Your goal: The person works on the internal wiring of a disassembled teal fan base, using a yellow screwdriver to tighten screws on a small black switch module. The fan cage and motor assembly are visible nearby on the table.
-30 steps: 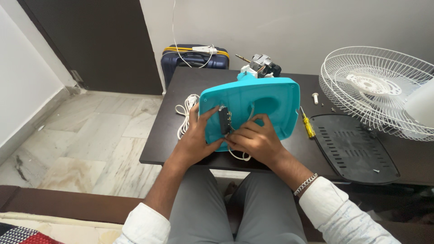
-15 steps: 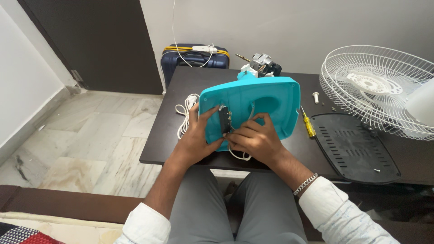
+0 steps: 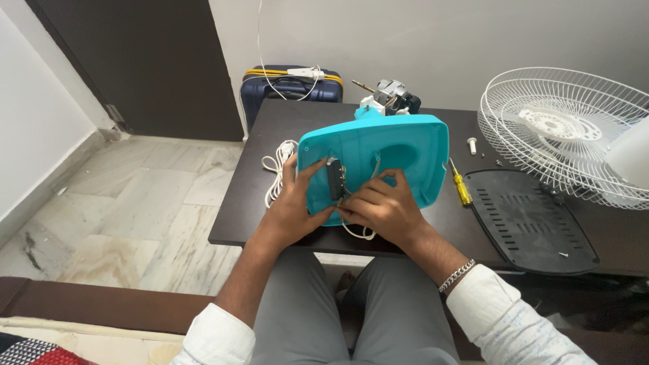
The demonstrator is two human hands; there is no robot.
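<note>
Turquoise plastic fan base (image 3: 399, 152) stands tilted on its near edge at the front of the dark worktop (image 3: 284, 223), its hollow underside turned toward the person. A small dark switch block (image 3: 335, 180) sits inside the left part of that underside, its long axis running roughly up and down.

Left hand (image 3: 292, 206) grips the base's left edge, thumb reaching in to touch the switch block. Right hand (image 3: 382, 206) is curled against the lower middle of the underside, fingertips pinched close at the block's lower end; exactly what they pinch cannot be told, as the fingers cover it. A white cord (image 3: 276, 169) loops on the worktop just left of the base, and a further loop hangs below the right hand.

The block lies directly between the two hands, slightly nearer the left, whose thumb is already on it.

A motor assembly (image 3: 392, 94) shows just behind the base's top edge. A yellow-handled screwdriver (image 3: 461, 189) lies just right of the base, beside a black vented cover plate (image 3: 531, 220). A white wire fan guard (image 3: 564, 132) rests at the far right. A loose white screw (image 3: 472, 144) lies near the guard. A navy suitcase (image 3: 291, 88) stands on the floor behind the worktop.
</note>
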